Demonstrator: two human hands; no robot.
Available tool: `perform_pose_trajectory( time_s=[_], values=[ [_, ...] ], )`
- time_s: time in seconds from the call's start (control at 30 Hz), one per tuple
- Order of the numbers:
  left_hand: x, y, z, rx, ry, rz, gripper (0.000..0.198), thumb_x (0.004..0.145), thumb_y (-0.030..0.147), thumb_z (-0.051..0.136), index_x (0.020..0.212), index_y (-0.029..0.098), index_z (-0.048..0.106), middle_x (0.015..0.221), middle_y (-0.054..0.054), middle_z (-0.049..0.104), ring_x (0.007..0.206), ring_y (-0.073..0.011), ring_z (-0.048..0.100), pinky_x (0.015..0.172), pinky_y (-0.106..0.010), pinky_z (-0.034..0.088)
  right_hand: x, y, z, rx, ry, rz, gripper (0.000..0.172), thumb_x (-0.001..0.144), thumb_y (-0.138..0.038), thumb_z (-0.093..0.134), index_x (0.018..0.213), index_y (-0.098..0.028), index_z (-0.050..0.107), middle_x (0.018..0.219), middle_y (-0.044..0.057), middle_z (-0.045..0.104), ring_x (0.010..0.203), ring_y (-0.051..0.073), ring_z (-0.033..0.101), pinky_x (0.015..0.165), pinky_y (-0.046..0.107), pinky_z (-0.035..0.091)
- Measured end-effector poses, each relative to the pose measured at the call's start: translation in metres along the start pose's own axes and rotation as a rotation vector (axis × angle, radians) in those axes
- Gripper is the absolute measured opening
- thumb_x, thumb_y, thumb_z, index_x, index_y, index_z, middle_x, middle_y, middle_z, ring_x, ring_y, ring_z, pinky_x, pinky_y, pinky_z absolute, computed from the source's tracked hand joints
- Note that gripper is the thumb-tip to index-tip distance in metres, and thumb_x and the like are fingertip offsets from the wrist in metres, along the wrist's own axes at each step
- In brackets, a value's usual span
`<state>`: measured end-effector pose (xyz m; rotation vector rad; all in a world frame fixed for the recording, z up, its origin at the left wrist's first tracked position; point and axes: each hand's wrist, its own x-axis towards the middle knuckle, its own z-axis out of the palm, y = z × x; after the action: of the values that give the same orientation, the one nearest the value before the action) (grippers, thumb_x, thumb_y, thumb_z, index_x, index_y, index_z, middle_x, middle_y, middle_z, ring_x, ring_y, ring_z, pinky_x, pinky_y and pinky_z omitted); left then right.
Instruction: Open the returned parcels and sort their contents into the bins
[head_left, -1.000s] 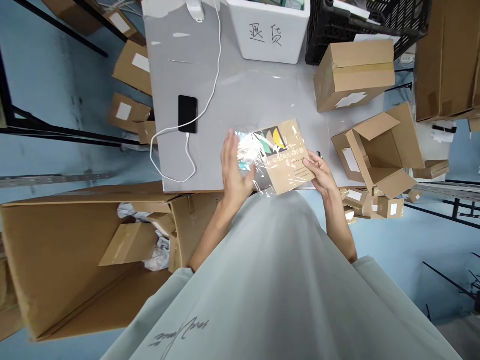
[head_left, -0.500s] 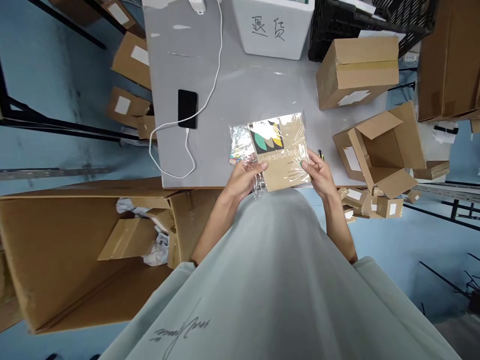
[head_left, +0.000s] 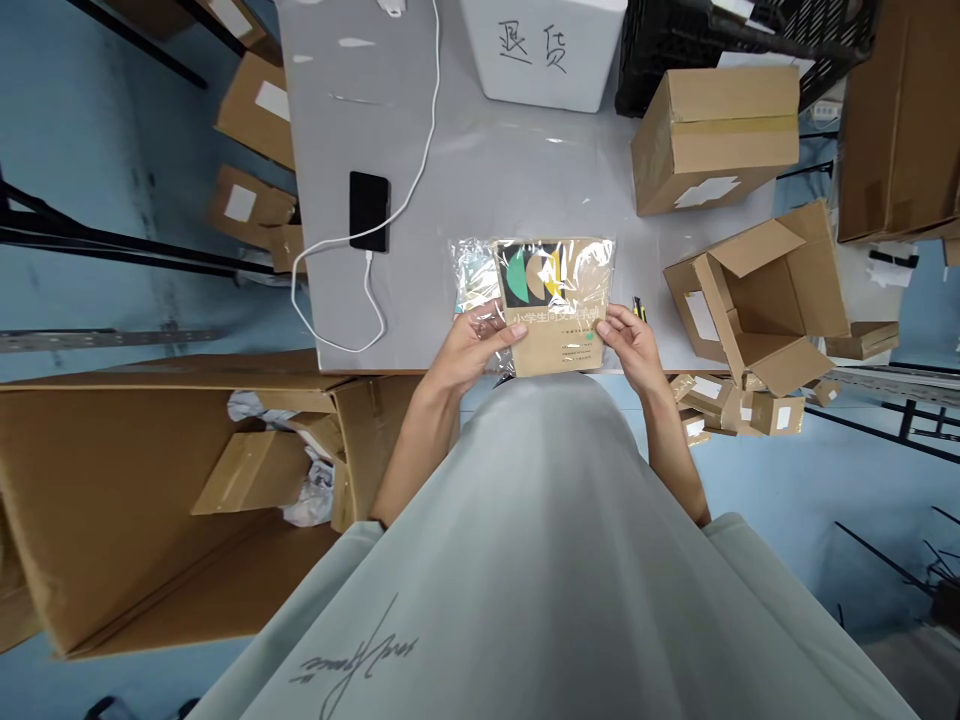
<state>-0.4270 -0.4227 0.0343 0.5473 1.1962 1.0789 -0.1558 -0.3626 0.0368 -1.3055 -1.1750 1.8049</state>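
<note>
Between my hands I hold a tan book point(head_left: 555, 310) in clear, shiny plastic wrap, its cover facing up, with a dark panel of green, tan and yellow shapes. My left hand point(head_left: 476, 350) grips its left side, thumb on top and fingers underneath. On the right edge, my right hand point(head_left: 632, 345) pinches the book with the thumb on the cover. A second plastic-wrapped item point(head_left: 474, 275), pale and colourful, shows at the book's left; whether my left hand also holds it I cannot tell. A small yellow and black object point(head_left: 639, 308) lies just beyond my right hand.
On the grey table point(head_left: 420, 310) lie a black phone point(head_left: 369, 205) and white cable point(head_left: 420, 170). A white bin point(head_left: 544, 50), black crate point(head_left: 675, 50), closed carton point(head_left: 720, 140) and open carton point(head_left: 765, 290) stand behind and right. A large open box point(head_left: 112, 500) is at left.
The book has tilted straighter and shifted slightly left, and its cover faces me more squarely. My hands keep their hold on both sides. The view has shifted slightly.
</note>
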Motion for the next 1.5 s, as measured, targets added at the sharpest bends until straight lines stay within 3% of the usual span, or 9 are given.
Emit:
perform_pose_trajectory(
  time_s=[0.23, 0.5, 0.6, 0.83, 1.1, 1.23, 1.5],
  values=[
    [-0.007, 0.009, 0.007, 0.022, -0.074, -0.004, 0.061, 0.065, 0.057, 0.113, 0.109, 0.022, 0.088, 0.113, -0.012, 0.090, 0.122, -0.0382, 0.084, 0.105, -0.047, 0.070, 0.006, 0.001, -0.004, -0.033, 0.101, -0.055, 0.055, 0.083, -0.081, 0.093, 0.097, -0.030, 0.079, 0.101, 0.004, 0.081, 0.110, 0.028, 0.077, 0.105, 0.045, 0.068],
    [-0.008, 0.004, 0.012, 0.032, -0.033, -0.015, 0.061, 0.066, 0.057, 0.112, 0.106, 0.021, 0.085, 0.102, -0.007, 0.087, 0.109, -0.0321, 0.084, 0.103, -0.045, 0.069, 0.012, 0.006, -0.006, -0.074, 0.166, -0.027, 0.056, 0.090, -0.084, 0.086, 0.093, -0.029, 0.077, 0.089, 0.001, 0.075, 0.092, 0.023, 0.073, 0.084, 0.038, 0.067],
    [-0.007, -0.003, 0.014, 0.033, -0.017, -0.022, 0.061, 0.067, 0.061, 0.111, 0.105, 0.021, 0.085, 0.100, -0.007, 0.086, 0.110, -0.0312, 0.083, 0.102, -0.043, 0.069, 0.016, 0.012, -0.007, -0.071, 0.160, -0.003, 0.053, 0.092, -0.082, 0.085, 0.096, -0.029, 0.077, 0.092, 0.002, 0.077, 0.094, 0.023, 0.074, 0.085, 0.038, 0.067],
    [-0.007, -0.020, 0.012, -0.146, 0.055, -0.090, 0.075, 0.076, 0.078, 0.099, 0.128, 0.026, 0.086, 0.121, -0.009, 0.086, 0.108, -0.0283, 0.083, 0.099, -0.044, 0.069, 0.024, 0.022, -0.005, 0.029, 0.193, 0.016, 0.061, 0.086, -0.088, 0.086, 0.103, -0.031, 0.074, 0.098, 0.002, 0.082, 0.109, 0.027, 0.080, 0.094, 0.039, 0.069],
    [-0.012, -0.020, 0.016, -0.153, 0.065, -0.059, 0.070, 0.086, 0.079, 0.092, 0.129, 0.024, 0.085, 0.125, -0.011, 0.085, 0.110, -0.0296, 0.082, 0.099, -0.048, 0.071, 0.033, 0.032, -0.002, 0.045, 0.155, 0.059, 0.059, 0.086, -0.084, 0.088, 0.102, -0.029, 0.076, 0.101, 0.003, 0.084, 0.112, 0.027, 0.080, 0.098, 0.040, 0.068],
    [-0.008, -0.019, 0.016, -0.113, 0.114, 0.002, 0.064, 0.092, 0.074, 0.089, 0.134, 0.026, 0.084, 0.134, -0.011, 0.084, 0.110, -0.0267, 0.082, 0.098, -0.045, 0.072, 0.036, 0.040, 0.002, 0.069, 0.216, -0.001, 0.063, 0.086, -0.087, 0.085, 0.108, -0.029, 0.075, 0.102, 0.003, 0.084, 0.112, 0.026, 0.081, 0.096, 0.039, 0.068],
    [0.004, -0.024, 0.016, -0.095, 0.312, 0.037, 0.052, 0.091, 0.073, 0.091, 0.110, 0.025, 0.086, 0.124, -0.010, 0.087, 0.096, -0.0228, 0.084, 0.087, -0.038, 0.075, 0.033, 0.044, 0.003, 0.051, 0.284, -0.064, 0.060, 0.090, -0.084, 0.084, 0.113, -0.029, 0.075, 0.110, 0.004, 0.085, 0.112, 0.026, 0.081, 0.099, 0.041, 0.069]
  ],
)
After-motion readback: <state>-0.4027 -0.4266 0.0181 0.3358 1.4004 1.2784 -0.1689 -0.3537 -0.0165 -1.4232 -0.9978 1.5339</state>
